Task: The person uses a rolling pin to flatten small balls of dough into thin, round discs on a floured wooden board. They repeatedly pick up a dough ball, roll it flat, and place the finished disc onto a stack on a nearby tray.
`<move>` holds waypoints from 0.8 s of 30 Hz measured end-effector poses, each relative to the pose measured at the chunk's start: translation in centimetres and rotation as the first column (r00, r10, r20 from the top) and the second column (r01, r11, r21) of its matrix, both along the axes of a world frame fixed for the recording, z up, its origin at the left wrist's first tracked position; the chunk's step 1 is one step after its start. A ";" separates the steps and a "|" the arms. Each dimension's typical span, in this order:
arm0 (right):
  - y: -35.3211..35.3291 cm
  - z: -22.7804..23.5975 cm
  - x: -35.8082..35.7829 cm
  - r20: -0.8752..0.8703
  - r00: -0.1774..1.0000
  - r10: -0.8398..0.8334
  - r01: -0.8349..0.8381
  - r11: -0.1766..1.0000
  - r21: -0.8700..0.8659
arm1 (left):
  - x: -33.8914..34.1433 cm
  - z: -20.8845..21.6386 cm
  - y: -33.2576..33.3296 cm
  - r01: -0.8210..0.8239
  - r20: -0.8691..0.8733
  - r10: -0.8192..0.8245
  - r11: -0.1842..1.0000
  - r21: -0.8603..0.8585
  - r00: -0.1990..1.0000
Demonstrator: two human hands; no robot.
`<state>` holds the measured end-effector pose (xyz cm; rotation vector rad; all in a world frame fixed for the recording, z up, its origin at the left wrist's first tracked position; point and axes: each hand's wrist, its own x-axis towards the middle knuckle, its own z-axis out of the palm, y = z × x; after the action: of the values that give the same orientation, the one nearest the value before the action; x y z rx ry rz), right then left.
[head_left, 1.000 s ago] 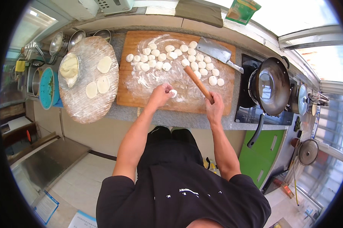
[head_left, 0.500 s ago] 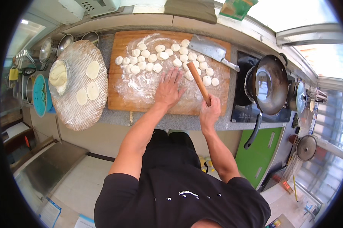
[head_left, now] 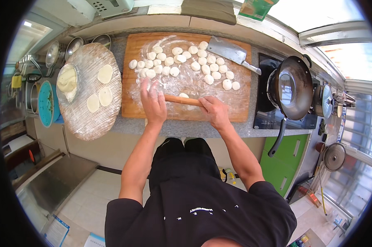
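Observation:
My right hand (head_left: 215, 112) is closed on one end of a wooden rolling pin (head_left: 184, 100), which lies crosswise over the near part of a floured wooden board (head_left: 235, 110). At the pin's other end is my left hand (head_left: 154, 105), its floury fingers stretched out and slightly blurred; whether it touches the pin is hard to tell. Just beyond the pin sits a small dough piece (head_left: 184, 95), partly hidden by it. Several more round dough pieces (head_left: 169, 61) are spread over the board's far half. A cleaver (head_left: 227, 50) lies at the board's far right corner.
Left of the board, a round ridged tray (head_left: 81, 123) bears flat dough rounds (head_left: 105, 96) and a bowl of pale filling or dough (head_left: 67, 82). A teal basin (head_left: 46, 103) stands beyond it. To the right, a wok (head_left: 295, 90) sits on the stove, its handle (head_left: 278, 140) jutting toward me.
The rolling pin has swung from upright and tilted to lying crosswise, nearer me. My left hand has left the board's middle for the pin's left end. One dough piece now sits by the pin.

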<state>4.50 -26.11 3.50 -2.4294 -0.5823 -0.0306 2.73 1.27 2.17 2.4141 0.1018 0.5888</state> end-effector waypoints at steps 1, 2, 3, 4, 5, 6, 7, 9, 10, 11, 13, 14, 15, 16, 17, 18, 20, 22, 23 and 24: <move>0.5 -0.3 0.0 0.042 0.998 0.050 -0.050 0.999 -0.007 | -0.3 -0.2 0.2 0.031 -0.042 -0.031 0.999 0.016 0.999; 0.7 -0.8 0.0 -0.024 0.998 0.060 -0.061 0.997 -0.038 | -0.6 -0.5 0.1 0.062 -0.121 -0.051 0.994 0.086 0.991; 0.8 -1.2 -0.1 -0.093 0.993 0.073 -0.079 0.994 -0.071 | -0.9 -0.8 -0.3 0.093 -0.205 -0.061 0.984 0.151 0.977; 0.9 -1.4 -0.2 -0.163 0.983 0.081 -0.098 0.990 -0.104 | -1.1 -1.1 -0.6 0.131 -0.288 -0.067 0.969 0.210 0.955; 1.0 -1.7 -0.3 -0.078 0.993 0.090 -0.101 0.983 -0.153 | -1.1 -1.4 -0.7 0.174 -0.391 -0.073 0.957 0.231 0.918; 1.5 -1.3 -0.2 0.007 0.995 0.103 -0.100 0.974 -0.201 | -0.7 -1.7 -0.9 0.174 -0.400 -0.062 0.953 0.249 0.914; 2.0 -1.2 0.0 0.091 0.989 0.119 -0.093 0.964 -0.249 | -0.1 -2.1 -1.0 0.175 -0.409 -0.053 0.948 0.267 0.911; 3.1 -2.2 1.3 0.031 0.999 0.039 -0.028 0.957 -0.287 | 1.8 -2.5 -1.2 0.177 -0.398 -0.042 0.935 0.308 0.916; 3.3 -2.8 2.0 -0.002 1.000 -0.006 0.005 0.951 -0.309 | 3.7 -2.2 -1.2 0.180 -0.380 -0.043 0.926 0.331 0.924; 3.8 -1.9 3.8 -0.029 0.999 -0.019 0.007 0.926 -0.378 | 5.6 -2.1 -0.9 0.170 -0.358 -0.033 0.918 0.358 0.933; 4.2 -2.4 6.7 0.013 0.997 -0.078 0.077 0.917 -0.390 | 8.6 -2.2 -0.7 0.139 -0.330 -0.013 0.922 0.361 0.944; 4.6 -2.5 7.4 0.035 0.994 -0.105 0.111 0.912 -0.395 | 9.5 -2.2 -0.6 0.122 -0.315 -0.001 0.924 0.364 0.949; 4.8 -2.6 7.8 0.023 0.992 -0.126 0.125 0.920 -0.372 | 9.9 -2.6 -0.5 0.119 -0.330 0.009 0.922 0.368 0.944; 4.9 -2.5 7.4 0.010 0.993 -0.118 0.113 0.924 -0.365 | 9.5 -2.8 -0.3 0.143 -0.338 -0.007 0.915 0.378 0.941; 4.9 -2.3 6.6 -0.003 0.994 -0.109 0.101 0.928 -0.358 | 8.5 -3.0 0.0 0.165 -0.346 -0.023 0.907 0.388 0.938; 4.8 -2.0 6.0 -0.013 0.994 -0.105 0.094 0.933 -0.346 | 7.8 -2.9 0.1 0.190 -0.351 -0.040 0.896 0.403 0.935; 4.4 -2.8 3.8 -0.018 0.997 -0.073 0.062 0.935 -0.349 | 5.2 -2.0 0.0 0.290 -0.452 -0.084 0.866 0.407 0.888; 4.0 -2.8 1.7 -0.017 1.000 -0.017 0.009 0.933 -0.360 | 2.9 -0.8 0.2 0.387 -0.522 -0.144 0.835 0.392 0.841; 4.0 -2.6 0.5 0.002 1.000 -0.011 0.011 0.935 -0.355 | 2.5 -0.3 0.2 0.440 -0.560 -0.203 0.837 0.327 0.803; 3.9 -2.5 -0.2 0.012 1.000 -0.001 0.005 0.927 -0.374 | 2.2 0.4 0.2 0.489 -0.593 -0.263 0.834 0.257 0.761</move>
<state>4.26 -22.20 1.04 -2.8022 -0.6376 0.0716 4.92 1.49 2.53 2.8191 -0.3147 -0.3123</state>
